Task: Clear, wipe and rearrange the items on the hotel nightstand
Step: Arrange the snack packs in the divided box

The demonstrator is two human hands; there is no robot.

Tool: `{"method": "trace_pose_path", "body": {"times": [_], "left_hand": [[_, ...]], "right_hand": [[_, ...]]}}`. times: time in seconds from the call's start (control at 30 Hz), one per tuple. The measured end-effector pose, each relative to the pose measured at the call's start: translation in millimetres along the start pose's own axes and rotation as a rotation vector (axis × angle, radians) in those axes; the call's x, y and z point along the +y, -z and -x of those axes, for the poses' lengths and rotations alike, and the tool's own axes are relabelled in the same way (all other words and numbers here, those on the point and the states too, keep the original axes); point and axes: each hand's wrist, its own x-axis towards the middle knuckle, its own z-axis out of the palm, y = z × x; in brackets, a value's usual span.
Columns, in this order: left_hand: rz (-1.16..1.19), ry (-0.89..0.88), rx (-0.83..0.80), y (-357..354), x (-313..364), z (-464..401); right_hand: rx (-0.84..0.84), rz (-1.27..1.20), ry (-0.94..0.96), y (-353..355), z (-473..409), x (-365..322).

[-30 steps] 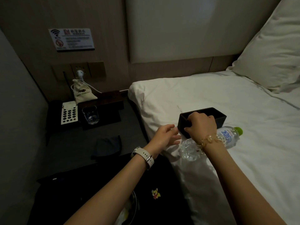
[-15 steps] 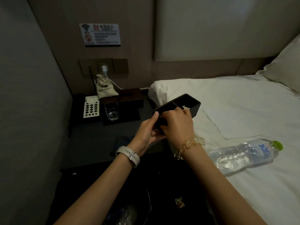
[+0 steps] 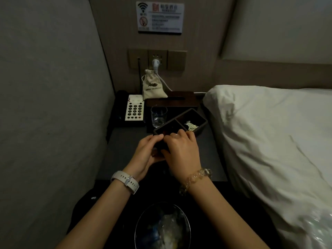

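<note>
A dark two-compartment tray (image 3: 195,114) sits over the middle of the dark nightstand (image 3: 125,146); its far compartment holds a small pale sachet (image 3: 191,125). My left hand (image 3: 147,153) and my right hand (image 3: 181,150) both grip the tray's near end, fingers curled round its rim. Whether the tray rests on the surface or hangs just above it I cannot tell. Behind it stand a clear drinking glass (image 3: 159,115), a white keypad phone (image 3: 135,110), a cloth drawstring pouch (image 3: 152,86) and a dark wooden box (image 3: 179,101).
The white bed (image 3: 269,141) borders the nightstand on the right; a grey wall (image 3: 45,105) closes the left. A wall socket with a white plug (image 3: 155,64) is above the pouch. A bin with a plastic liner (image 3: 162,227) sits near me, below my arms.
Both hands lifted the tray off the bed and carried it left to the nightstand. The water bottle stayed on the bed and has left the view.
</note>
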Motion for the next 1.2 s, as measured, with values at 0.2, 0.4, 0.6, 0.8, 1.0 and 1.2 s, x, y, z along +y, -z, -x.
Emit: {"method": "trace_pose_path", "body": {"times": [0.2, 0.4, 0.6, 0.8, 1.0, 1.2], "left_hand": [[-0.005, -0.009, 0.088, 30, -14, -31], [0.028, -0.025, 0.273, 53, -10, -51], [0.139, -0.097, 0.363, 71, 2, -61], [0.121, -0.121, 0.356, 79, 6, -61], [0.101, -0.051, 0.375, 81, 8, -58], [0.103, 0.000, 0.386, 83, 9, -57]], "right_hand": [[-0.061, -0.080, 0.071, -36, -12, 0], [0.341, -0.364, -0.061, -40, -15, 26], [-0.129, -0.252, -0.532, -54, -30, 80], [-0.620, -0.038, -0.393, -90, -29, 62], [-0.635, -0.197, -0.465, -99, -34, 61], [-0.072, -0.736, -0.587, -69, -49, 79]]}}
